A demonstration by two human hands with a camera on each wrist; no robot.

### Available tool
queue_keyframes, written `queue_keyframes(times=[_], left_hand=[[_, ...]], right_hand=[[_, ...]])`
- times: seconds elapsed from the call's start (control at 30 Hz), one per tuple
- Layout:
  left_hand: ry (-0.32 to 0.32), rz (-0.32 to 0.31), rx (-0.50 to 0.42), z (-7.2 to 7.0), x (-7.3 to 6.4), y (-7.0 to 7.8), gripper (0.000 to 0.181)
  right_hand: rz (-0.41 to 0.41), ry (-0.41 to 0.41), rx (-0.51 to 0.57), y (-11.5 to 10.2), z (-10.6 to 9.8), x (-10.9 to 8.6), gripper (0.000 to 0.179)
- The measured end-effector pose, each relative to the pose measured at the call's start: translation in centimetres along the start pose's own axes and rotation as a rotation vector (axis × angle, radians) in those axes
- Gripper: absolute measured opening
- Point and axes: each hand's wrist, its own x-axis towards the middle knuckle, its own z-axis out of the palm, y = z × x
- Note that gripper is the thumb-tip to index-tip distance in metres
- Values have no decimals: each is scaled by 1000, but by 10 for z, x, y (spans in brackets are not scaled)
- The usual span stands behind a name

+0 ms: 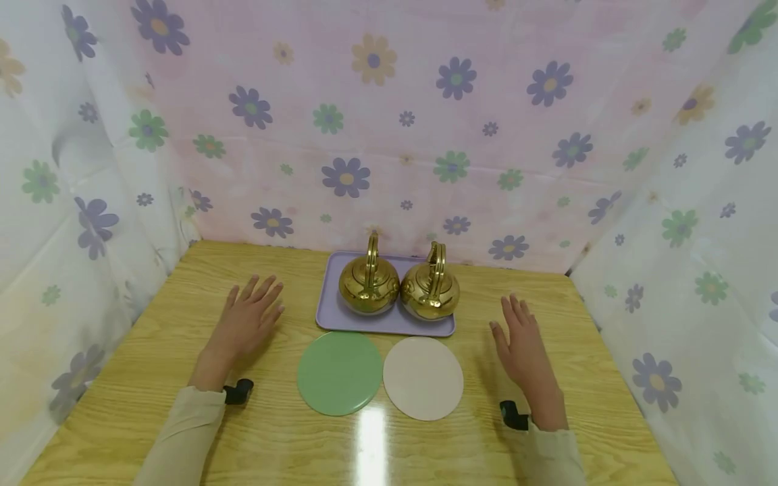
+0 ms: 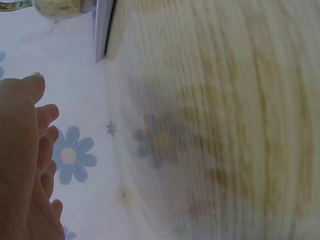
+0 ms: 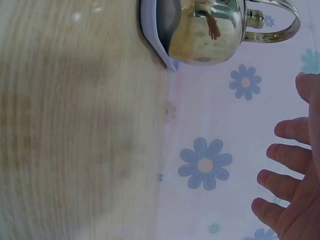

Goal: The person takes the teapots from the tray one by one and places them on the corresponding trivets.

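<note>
Two shiny gold teapots stand side by side on a lilac tray (image 1: 328, 304), the left teapot (image 1: 369, 290) touching or nearly touching the right teapot (image 1: 430, 293). Both have upright looped handles. In front of the tray lie a green round plate (image 1: 340, 373) and a pale pink round plate (image 1: 423, 378). My left hand (image 1: 248, 322) is left of the tray, fingers spread and holding nothing. Over on the tray's right, my right hand (image 1: 521, 347) is held with fingers extended, also holding nothing. In the right wrist view, one teapot (image 3: 212, 32) shows on the tray's edge.
The wooden table (image 1: 273, 445) has a light glare near its front middle. A flowered pink cloth (image 1: 401, 135) hangs behind it, with flowered white cloths (image 1: 61, 270) at the left and right sides. A dark camera mount (image 1: 239, 391) sits on each wrist.
</note>
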Motion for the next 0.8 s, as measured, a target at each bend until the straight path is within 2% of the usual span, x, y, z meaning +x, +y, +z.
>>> queue_keyframes(times=[0.33, 0.63, 0.8], left_hand=[[-66, 91, -55, 6, 4, 4, 54], [-31, 180, -38, 8, 10, 7, 48], [-34, 234, -36, 10, 15, 10, 47]], right_hand=[[-91, 70, 155, -7, 16, -9, 50], [-160, 104, 254, -16, 30, -13, 42], [-236, 180, 319, -25, 40, -13, 36]])
